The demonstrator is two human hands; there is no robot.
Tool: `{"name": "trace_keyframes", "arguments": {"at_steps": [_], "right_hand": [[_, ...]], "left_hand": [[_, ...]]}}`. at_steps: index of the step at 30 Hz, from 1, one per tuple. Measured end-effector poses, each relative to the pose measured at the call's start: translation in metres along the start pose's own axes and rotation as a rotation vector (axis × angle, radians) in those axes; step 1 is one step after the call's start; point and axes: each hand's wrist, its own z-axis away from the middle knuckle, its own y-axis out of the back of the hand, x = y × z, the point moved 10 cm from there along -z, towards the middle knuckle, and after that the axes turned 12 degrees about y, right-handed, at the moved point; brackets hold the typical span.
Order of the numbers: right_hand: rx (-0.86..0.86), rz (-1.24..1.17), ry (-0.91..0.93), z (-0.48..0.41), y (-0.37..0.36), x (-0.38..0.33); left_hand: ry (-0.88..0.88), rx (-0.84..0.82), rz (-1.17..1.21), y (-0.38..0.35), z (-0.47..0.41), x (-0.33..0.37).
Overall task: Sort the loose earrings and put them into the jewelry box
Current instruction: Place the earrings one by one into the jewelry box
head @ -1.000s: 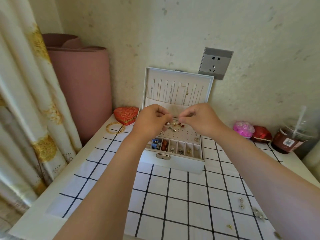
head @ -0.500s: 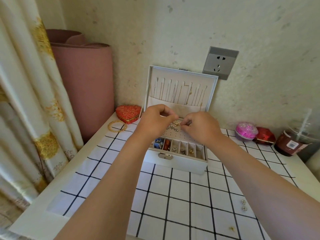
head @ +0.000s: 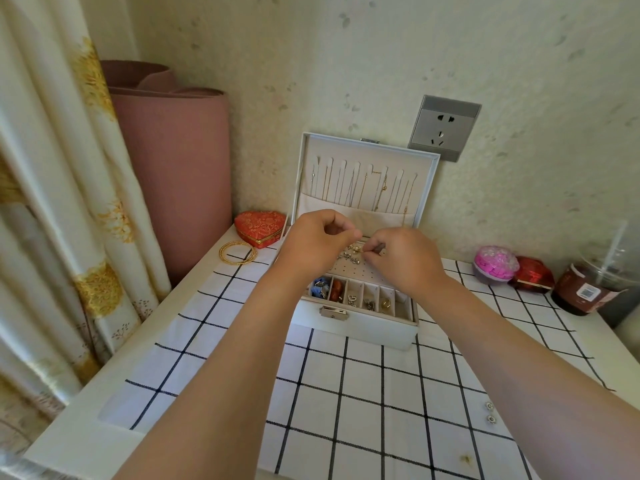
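The earring [head: 360, 250] is pinched in the fingertips of my right hand [head: 403, 259], just over the perforated panel of the open jewelry box [head: 353, 329]. More studs [head: 348, 257] sit pinned just below and left of those fingers. My left hand [head: 317, 239] hovers close beside, fingers curled thumb to forefinger; I cannot tell whether they grip anything. Two loose earrings [head: 489, 412] lie on the checked cloth [head: 363, 393], well nearer me and to the right of my right fingers.

From my remote seat I saw only bare arms: the left forearm [head: 242, 358] and right forearm [head: 502, 358] were uncovered up to the frame edge, and the left hand [head: 315, 240] and right hand [head: 405, 261] were bare too.
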Motion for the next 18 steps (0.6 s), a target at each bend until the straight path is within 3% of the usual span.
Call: {"name": "trace_keyframes", "arguments": {"at_steps": [5, 10, 15, 18], "right_hand": [[-0.022, -0.01, 0.016, 0.0, 0.0, -0.002], [-0.161, -0.135, 0.024, -0.002, -0.007, 0.006], [-0.012, -0.446, -0.062, -0.004, 0.018, 0.019], [-0.007, -0.605, -0.077, -0.002, 0.032, 0.011]], "left_hand": [[0.005, -0.007, 0.021, 0.0, 0.001, 0.0], [0.039, -0.04, 0.043, -0.002, 0.002, -0.004], [0.133, -0.06, 0.187, -0.002, 0.005, -0.008], [0.198, -0.078, 0.264, -0.008, 0.008, -0.009]]}}
